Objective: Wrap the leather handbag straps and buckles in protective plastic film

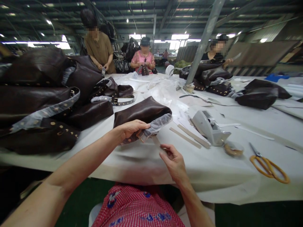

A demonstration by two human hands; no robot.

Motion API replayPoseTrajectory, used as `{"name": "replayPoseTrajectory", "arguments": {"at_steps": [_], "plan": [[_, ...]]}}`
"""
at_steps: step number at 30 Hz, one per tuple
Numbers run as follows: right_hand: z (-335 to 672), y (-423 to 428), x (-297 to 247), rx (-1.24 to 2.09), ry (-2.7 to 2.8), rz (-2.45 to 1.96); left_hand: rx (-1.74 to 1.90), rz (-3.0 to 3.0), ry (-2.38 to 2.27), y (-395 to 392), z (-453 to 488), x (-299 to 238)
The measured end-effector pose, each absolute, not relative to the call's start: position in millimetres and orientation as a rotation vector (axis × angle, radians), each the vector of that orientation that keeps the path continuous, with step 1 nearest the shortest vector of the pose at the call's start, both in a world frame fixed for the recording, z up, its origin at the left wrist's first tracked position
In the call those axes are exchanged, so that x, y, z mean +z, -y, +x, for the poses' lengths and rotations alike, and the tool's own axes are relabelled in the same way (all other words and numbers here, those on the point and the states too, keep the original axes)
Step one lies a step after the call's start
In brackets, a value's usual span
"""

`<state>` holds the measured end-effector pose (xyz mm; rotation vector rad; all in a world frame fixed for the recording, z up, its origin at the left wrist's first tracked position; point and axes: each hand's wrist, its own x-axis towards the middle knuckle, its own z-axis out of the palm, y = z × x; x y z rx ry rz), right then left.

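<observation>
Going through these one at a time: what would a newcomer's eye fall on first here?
Probably the heap of glossy dark bags piled high on the left of the pale table. Next, near the middle, comes a single dark bag, where the left hand's grip is on a plastic-wrapped strap. The orange-handled scissors also stand out, lying to the right of the right hand.

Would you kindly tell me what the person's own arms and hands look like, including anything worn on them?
The left hand and right hand are bare, with no gloves, watch or bracelet visible. The left forearm and right forearm show no sleeves. Between them is a red-and-white checked garment with blue markings.
</observation>
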<state>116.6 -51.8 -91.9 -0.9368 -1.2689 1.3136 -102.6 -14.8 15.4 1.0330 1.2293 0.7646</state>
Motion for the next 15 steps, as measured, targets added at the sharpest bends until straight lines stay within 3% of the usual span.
{"name": "replayPoseTrajectory", "arguments": {"at_steps": [7,15], "plan": [[130.5,59.8,-74.6,1.833,0.722,-0.778,0.705,1.172,-1.416,16.0,-88.4,18.3],[78.8,47.6,-79.2,1.613,0.638,-1.002,0.658,1.952,-1.659,27.2,-55.2,-14.0]]}}
